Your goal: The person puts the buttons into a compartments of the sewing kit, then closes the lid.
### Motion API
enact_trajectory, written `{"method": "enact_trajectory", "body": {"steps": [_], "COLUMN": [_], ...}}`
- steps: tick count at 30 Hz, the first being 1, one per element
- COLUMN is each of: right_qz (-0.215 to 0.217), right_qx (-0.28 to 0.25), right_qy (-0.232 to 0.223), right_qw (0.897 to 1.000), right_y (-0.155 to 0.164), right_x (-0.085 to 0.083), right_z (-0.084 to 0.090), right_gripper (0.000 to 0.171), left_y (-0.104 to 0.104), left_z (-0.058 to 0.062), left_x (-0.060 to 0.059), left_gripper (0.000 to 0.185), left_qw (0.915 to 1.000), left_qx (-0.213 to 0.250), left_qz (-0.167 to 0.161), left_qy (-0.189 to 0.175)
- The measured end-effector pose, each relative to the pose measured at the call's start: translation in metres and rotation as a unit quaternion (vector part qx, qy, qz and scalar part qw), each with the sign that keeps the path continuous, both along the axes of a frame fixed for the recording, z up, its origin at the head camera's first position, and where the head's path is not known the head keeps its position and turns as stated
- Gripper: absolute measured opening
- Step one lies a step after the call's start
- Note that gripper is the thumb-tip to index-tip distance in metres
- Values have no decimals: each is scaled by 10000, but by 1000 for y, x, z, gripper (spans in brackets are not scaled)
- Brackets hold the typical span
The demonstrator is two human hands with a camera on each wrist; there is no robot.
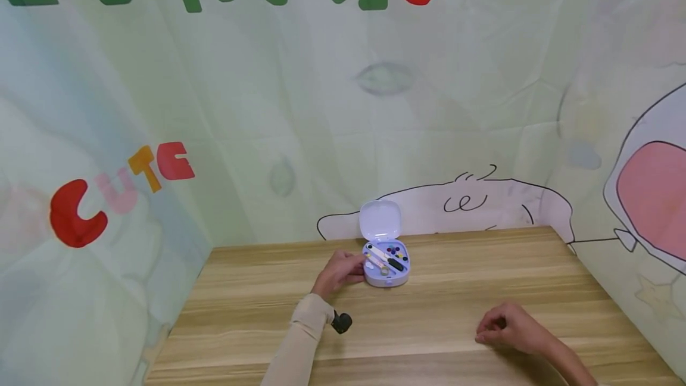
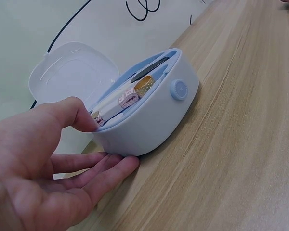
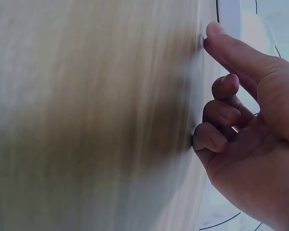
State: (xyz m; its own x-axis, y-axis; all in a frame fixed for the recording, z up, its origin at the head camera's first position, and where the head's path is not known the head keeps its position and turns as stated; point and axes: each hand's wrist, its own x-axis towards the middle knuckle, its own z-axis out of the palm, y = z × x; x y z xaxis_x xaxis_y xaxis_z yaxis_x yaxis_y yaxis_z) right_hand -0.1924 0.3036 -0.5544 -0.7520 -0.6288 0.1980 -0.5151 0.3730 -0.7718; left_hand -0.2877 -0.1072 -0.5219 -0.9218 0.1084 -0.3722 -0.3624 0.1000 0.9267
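Note:
A pale blue-white sewing box (image 1: 387, 282) stands on the wooden table near its back edge, its white lid (image 1: 381, 220) raised. Inside lie a dark-handled tool (image 1: 395, 264), a gold thimble (image 2: 144, 85), a pink-and-white rolled tape (image 2: 128, 98) and several small coloured pieces (image 1: 396, 251). My left hand (image 1: 342, 271) holds the box by its left side, thumb on the rim and the other fingers low against the wall, as the left wrist view shows. My right hand (image 1: 511, 327) rests low over the table at the right, fingers loosely curled with nothing in them.
The wooden table (image 1: 439, 290) reaches back to a printed cloth backdrop (image 1: 321, 106), close behind the raised lid. A round catch (image 2: 178, 90) sits on the front of the box. A black device (image 1: 341, 321) is worn on the left wrist.

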Motion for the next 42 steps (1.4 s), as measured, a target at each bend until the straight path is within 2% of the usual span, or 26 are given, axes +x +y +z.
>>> {"method": "enact_trajectory", "body": {"steps": [7,17,30,34,42], "right_qz": [137,249,192,198,341], "right_qx": [-6,-16,77,122,100], "right_qy": [-477,-474,-818,-775,-169], "right_qw": [9988,9986,9964,9967,9992], "right_y": [7,6,0,0,-1], "right_x": [2,3,5,5,1], "right_z": [2,4,8,10,2], "right_gripper": [7,12,14,15,16], "left_y": [1,1,0,0,0], "left_z": [1,-1,-1,0,-1], "left_x": [0,1,0,2,0], "left_gripper": [21,22,23,25,22], "left_qw": [10000,10000,10000,9999,9999], "left_qx": [-37,-29,-83,-125,-108], "left_qz": [3,3,0,-1,12], "left_qy": [24,27,34,4,13]}}
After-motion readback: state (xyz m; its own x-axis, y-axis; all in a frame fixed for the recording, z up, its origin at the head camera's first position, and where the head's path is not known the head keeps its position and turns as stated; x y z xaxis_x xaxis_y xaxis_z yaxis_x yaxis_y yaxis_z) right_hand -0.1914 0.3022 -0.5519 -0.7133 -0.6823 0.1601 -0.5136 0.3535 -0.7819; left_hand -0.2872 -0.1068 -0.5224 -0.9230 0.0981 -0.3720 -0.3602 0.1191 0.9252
